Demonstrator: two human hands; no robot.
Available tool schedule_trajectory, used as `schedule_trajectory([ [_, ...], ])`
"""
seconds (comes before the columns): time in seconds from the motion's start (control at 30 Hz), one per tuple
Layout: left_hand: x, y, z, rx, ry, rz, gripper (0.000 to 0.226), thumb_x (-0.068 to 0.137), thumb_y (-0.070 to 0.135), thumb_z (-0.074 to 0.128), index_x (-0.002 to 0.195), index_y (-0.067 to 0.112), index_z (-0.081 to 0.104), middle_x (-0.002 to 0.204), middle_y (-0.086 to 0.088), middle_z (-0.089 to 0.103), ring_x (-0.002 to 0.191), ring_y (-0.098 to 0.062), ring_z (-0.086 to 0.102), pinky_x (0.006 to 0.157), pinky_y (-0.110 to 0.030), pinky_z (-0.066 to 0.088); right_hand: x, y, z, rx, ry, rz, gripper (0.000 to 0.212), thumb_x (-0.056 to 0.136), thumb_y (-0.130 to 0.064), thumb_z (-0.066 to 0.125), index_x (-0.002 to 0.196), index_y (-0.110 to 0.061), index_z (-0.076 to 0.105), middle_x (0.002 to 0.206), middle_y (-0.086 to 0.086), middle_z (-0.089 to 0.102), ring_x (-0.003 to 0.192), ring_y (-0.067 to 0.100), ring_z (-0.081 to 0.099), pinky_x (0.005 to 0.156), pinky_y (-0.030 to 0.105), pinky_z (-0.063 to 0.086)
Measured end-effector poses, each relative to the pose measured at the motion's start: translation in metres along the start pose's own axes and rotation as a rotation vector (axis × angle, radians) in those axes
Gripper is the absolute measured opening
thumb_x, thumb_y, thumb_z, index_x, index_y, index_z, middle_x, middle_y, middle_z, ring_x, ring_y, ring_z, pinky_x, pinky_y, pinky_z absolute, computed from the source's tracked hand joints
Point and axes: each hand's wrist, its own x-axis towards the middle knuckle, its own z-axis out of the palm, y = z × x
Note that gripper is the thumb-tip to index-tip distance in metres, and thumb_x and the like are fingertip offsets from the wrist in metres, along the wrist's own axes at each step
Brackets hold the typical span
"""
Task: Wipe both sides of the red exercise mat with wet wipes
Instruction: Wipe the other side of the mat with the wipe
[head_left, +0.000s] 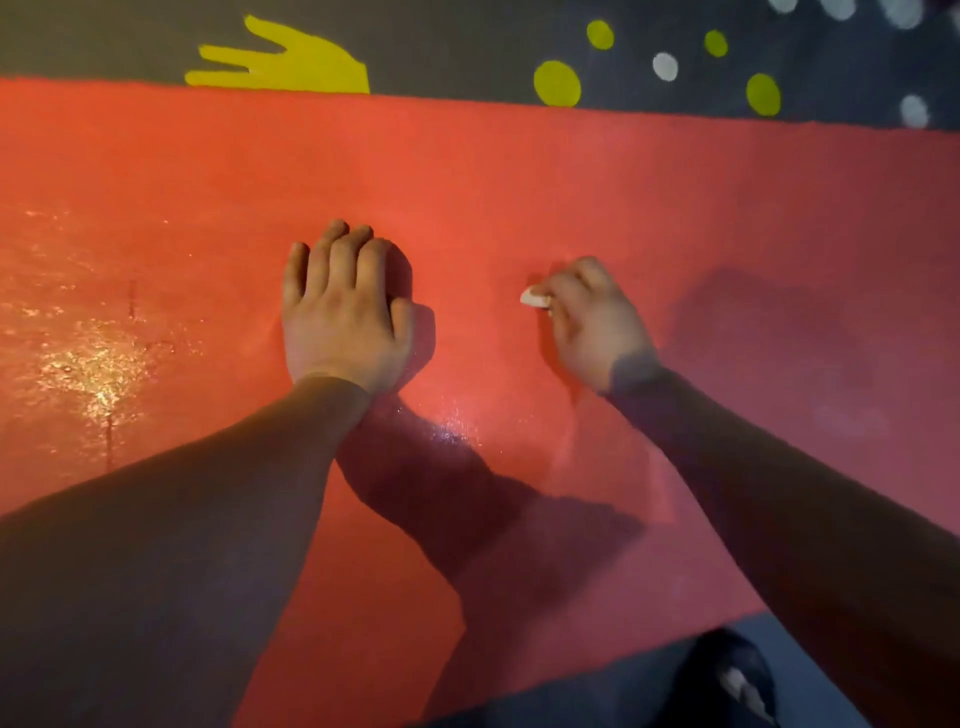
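We see a dark grey floor covering (467, 47) with a yellow hand shape (296, 65) printed toward its left, and yellow-green dots (557, 83) and white dots (665, 66) scattered toward its right. Nearest us lies a dark blurred object (727, 670) that we cannot identify.

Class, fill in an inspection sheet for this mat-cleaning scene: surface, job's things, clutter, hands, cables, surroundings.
Surface: red exercise mat lies flat; shiny wet patches on its left part and by the left wrist.
Job's things: wet wipe, a small white wad, mostly hidden in the right hand.
Clutter: a dark thing with a pale patch at the near edge, too unclear to name.
Hands: left hand rests palm down on the mat; right hand grips the wipe against the mat.
Cables: nothing seen.
Surroundings: dark rug beyond the mat, with a yellow hand shape and yellow and white dots.
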Motion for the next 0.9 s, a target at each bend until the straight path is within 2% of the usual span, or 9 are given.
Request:
schedule_trajectory([
  [0.13, -0.002, 0.001, -0.001, 0.018, 0.008, 0.006, 0.052, 0.085, 0.034, 0.047, 0.131, 0.012, 0.055, 0.144, -0.008, 0.052, 0.145, -0.028, 0.036, 0.124, -0.050, 0.018, -0.011, -0.024, 0.003, 0.025, -0.026, 0.045, 0.032, 0.081, -0.001, 0.046, 0.104, -0.011, 0.065, 0.107, 0.009, 0.060, 0.095, 0.032, 0.063, 0.086, 0.039, 0.054],
  [0.23, -0.006, 0.001, 0.000, 0.024, 0.016, 0.016, 0.052, 0.086, 0.034, 0.046, 0.132, 0.011, 0.055, 0.145, -0.009, 0.053, 0.144, -0.029, 0.038, 0.124, -0.050, 0.019, -0.052, -0.045, 0.007, 0.073, -0.124, -0.049, 0.027, 0.085, -0.003, 0.052, 0.108, -0.010, 0.065, 0.110, 0.010, 0.064, 0.098, 0.034, 0.064, 0.086, 0.045, 0.054],
  [0.37, -0.009, 0.002, 0.001, 0.054, 0.018, 0.021, 0.052, 0.087, 0.033, 0.044, 0.133, 0.013, 0.056, 0.146, -0.009, 0.053, 0.143, -0.030, 0.040, 0.123, -0.051, 0.021, -0.116, -0.064, 0.002, 0.107, -0.318, -0.287, 0.031, 0.085, -0.001, 0.059, 0.113, -0.012, 0.065, 0.114, 0.009, 0.062, 0.104, 0.031, 0.061, 0.093, 0.042, 0.051],
  [0.47, -0.005, 0.005, -0.002, 0.032, -0.031, 0.003, 0.057, 0.087, 0.035, 0.040, 0.137, 0.013, 0.055, 0.149, -0.009, 0.051, 0.145, -0.031, 0.038, 0.124, -0.053, 0.019, -0.116, -0.052, -0.008, 0.027, -0.401, -0.423, 0.029, 0.088, -0.005, 0.058, 0.116, -0.012, 0.064, 0.111, 0.009, 0.059, 0.102, 0.032, 0.060, 0.091, 0.040, 0.052],
  [0.53, -0.010, 0.008, -0.009, -0.017, -0.089, -0.022, 0.060, 0.087, 0.036, 0.037, 0.141, 0.014, 0.052, 0.151, -0.007, 0.047, 0.145, -0.031, 0.036, 0.124, -0.056, 0.015, -0.099, -0.037, -0.007, -0.005, -0.285, -0.311, 0.028, 0.087, -0.006, 0.056, 0.113, -0.012, 0.065, 0.110, 0.009, 0.059, 0.099, 0.034, 0.061, 0.087, 0.041, 0.053],
  [0.6, -0.028, 0.011, -0.017, -0.064, -0.114, -0.043, 0.056, 0.088, 0.034, 0.038, 0.139, 0.015, 0.051, 0.149, -0.006, 0.046, 0.142, -0.031, 0.037, 0.124, -0.059, 0.013, -0.078, -0.018, -0.004, -0.019, -0.111, -0.084, 0.029, 0.086, -0.010, 0.050, 0.110, -0.013, 0.067, 0.106, 0.010, 0.060, 0.094, 0.036, 0.061, 0.082, 0.045, 0.054],
  [0.7, -0.082, 0.023, -0.016, -0.031, -0.122, 0.070, 0.055, 0.093, 0.034, 0.042, 0.145, 0.016, 0.046, 0.157, -0.006, 0.039, 0.151, -0.029, 0.027, 0.124, -0.059, 0.011, -0.078, -0.016, 0.005, 0.000, 0.039, 0.148, 0.028, 0.085, -0.010, 0.046, 0.102, -0.010, 0.068, 0.100, 0.013, 0.062, 0.087, 0.038, 0.063, 0.074, 0.048, 0.055],
  [0.8, -0.116, 0.022, -0.005, 0.052, -0.122, 0.106, 0.060, 0.100, 0.039, 0.039, 0.156, 0.019, 0.037, 0.167, -0.005, 0.028, 0.156, -0.027, 0.016, 0.125, -0.057, 0.010, -0.128, -0.057, 0.019, 0.080, -0.043, 0.035, 0.028, 0.083, -0.003, 0.054, 0.105, -0.010, 0.070, 0.103, 0.011, 0.066, 0.091, 0.036, 0.063, 0.080, 0.043, 0.054],
  [0.9, -0.117, 0.021, -0.001, 0.080, -0.104, 0.100, 0.062, 0.099, 0.040, 0.041, 0.158, 0.019, 0.035, 0.167, -0.005, 0.027, 0.157, -0.026, 0.015, 0.125, -0.055, 0.009, -0.187, -0.088, 0.019, 0.199, -0.245, -0.197, 0.031, 0.087, -0.002, 0.059, 0.114, -0.011, 0.070, 0.109, 0.009, 0.064, 0.099, 0.029, 0.061, 0.090, 0.035, 0.050],
])
